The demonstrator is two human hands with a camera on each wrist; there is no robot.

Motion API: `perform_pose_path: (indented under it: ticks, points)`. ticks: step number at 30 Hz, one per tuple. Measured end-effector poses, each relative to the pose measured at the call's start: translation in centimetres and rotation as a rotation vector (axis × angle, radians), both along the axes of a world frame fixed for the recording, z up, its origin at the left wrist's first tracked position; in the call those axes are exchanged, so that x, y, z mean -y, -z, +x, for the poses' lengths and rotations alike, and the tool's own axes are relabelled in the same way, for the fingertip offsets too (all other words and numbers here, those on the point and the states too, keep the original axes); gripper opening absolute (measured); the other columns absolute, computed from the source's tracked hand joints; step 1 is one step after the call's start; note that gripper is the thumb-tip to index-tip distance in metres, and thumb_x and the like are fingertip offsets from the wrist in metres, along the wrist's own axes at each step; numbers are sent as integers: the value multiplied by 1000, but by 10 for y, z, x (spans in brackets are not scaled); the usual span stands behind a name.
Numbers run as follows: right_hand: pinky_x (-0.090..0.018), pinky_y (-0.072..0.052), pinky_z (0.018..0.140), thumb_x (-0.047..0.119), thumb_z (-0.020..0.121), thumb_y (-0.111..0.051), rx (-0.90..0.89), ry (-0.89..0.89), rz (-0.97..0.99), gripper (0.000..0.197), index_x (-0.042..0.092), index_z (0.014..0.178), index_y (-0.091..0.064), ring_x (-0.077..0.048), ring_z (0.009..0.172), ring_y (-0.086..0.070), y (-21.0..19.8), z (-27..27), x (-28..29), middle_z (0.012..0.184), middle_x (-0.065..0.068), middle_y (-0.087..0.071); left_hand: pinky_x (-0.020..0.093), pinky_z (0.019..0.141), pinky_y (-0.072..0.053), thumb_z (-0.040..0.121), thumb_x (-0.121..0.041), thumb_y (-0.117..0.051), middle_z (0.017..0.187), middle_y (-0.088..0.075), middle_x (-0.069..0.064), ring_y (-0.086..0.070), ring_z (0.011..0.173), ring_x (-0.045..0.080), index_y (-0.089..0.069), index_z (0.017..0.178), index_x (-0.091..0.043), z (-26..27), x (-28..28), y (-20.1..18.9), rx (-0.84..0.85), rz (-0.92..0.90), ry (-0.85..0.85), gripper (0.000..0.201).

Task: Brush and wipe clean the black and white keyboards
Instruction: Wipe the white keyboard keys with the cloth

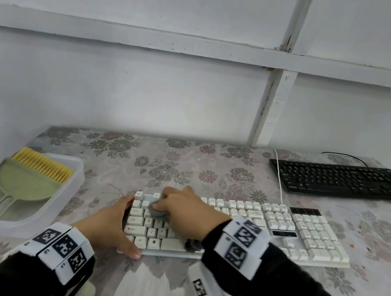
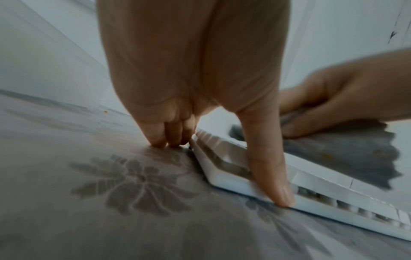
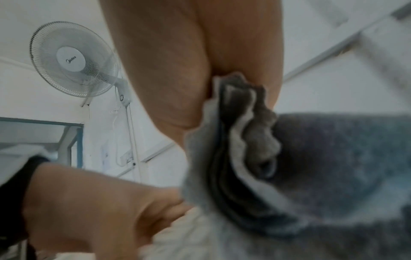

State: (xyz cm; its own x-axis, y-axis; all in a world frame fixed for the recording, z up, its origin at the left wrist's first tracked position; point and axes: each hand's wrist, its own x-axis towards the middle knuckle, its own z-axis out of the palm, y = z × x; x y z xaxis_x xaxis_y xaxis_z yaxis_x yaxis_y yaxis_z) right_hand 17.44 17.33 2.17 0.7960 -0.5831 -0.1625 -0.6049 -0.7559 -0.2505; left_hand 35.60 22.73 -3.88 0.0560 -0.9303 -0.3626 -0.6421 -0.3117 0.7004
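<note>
Here we bunch the grey cloth (image 1: 157,212) in our right hand (image 1: 182,210), fingers curled round it, rubbing the white keyboard (image 1: 278,229)'s upper-left keys. Just beside that grip, our left hand (image 1: 109,224) braces the end, fingers straight, so it cannot slide. The black keyboard (image 1: 342,179) waits well apart.

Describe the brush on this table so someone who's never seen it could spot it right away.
Start at the floral-covered table and look to its left edge, where a clear plastic tray sits well left of the white keyboard. The brush lies inside that tray on a pale green dustpan. Its bright yellow bristles are the only vivid colour on the table.
</note>
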Motion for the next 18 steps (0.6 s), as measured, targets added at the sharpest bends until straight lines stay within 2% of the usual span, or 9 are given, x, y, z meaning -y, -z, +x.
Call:
perform_pose_path:
  ticks: [2, 4, 6, 9, 11, 14, 18]
  points:
    - [-40, -35, 86, 1, 91, -42, -40, -63, -27, 25, 11, 100, -63, -31, 107, -37, 1, 22, -8, 110, -5, -46, 24, 96, -41, 41, -15, -93, 117, -55, -12, -53, 110, 9, -18, 144, -19, 0, 0, 1, -1, -7, -7, 128]
    - [-39, -34, 86, 4, 94, -40, -92, -101, -98, 33, 15, 118, -60, -35, 110, -37, 2, 33, -12, 121, -7, -44, 26, 100, -40, 42, -17, -93, 124, -54, -6, -51, 115, 13, -13, 146, -17, 0, 0, 1, 22, -3, -9, 131]
    - [-39, -36, 87, 5, 95, -40, -120, -102, -146, 35, 15, 124, -57, -37, 112, -37, 6, 32, -11, 124, -8, -44, 24, 99, -40, 43, -19, -93, 126, -53, -7, -51, 115, 12, -12, 146, -18, 0, 0, 0, 38, 0, -4, 131]
    - [-39, -41, 82, 3, 94, -43, -84, -91, -180, 31, 14, 117, -60, -35, 107, -40, 9, 15, -6, 112, -8, -46, 17, 88, -41, 44, -14, -92, 112, -53, -19, -52, 106, 4, -17, 144, -21, -1, 0, -2, 4, -5, 3, 124]
    - [-36, -40, 80, 2, 94, -43, -55, -66, -150, 29, 14, 113, -62, -30, 102, -39, 11, -3, 1, 106, -5, -45, 19, 91, -38, 44, -15, -92, 110, -50, -23, -50, 108, 5, -15, 145, -23, -3, 0, -4, -2, 2, 4, 127]
    - [-31, -30, 75, -2, 93, -41, -73, -27, -110, 34, 16, 114, -61, -23, 92, -31, 12, -33, 10, 101, 1, -40, 22, 97, -35, 45, -18, -92, 112, -47, -23, -47, 113, 7, -13, 146, -25, -3, -2, -6, 5, 11, 9, 128]
    - [-28, -25, 74, 2, 93, -43, -97, 29, -116, 21, 8, 93, -63, -25, 87, -42, 7, -54, 18, 89, 2, -38, 18, 92, -33, 49, -16, -91, 103, -43, -31, -46, 108, 4, -13, 146, -24, -5, -3, -9, 14, -1, 11, 125]
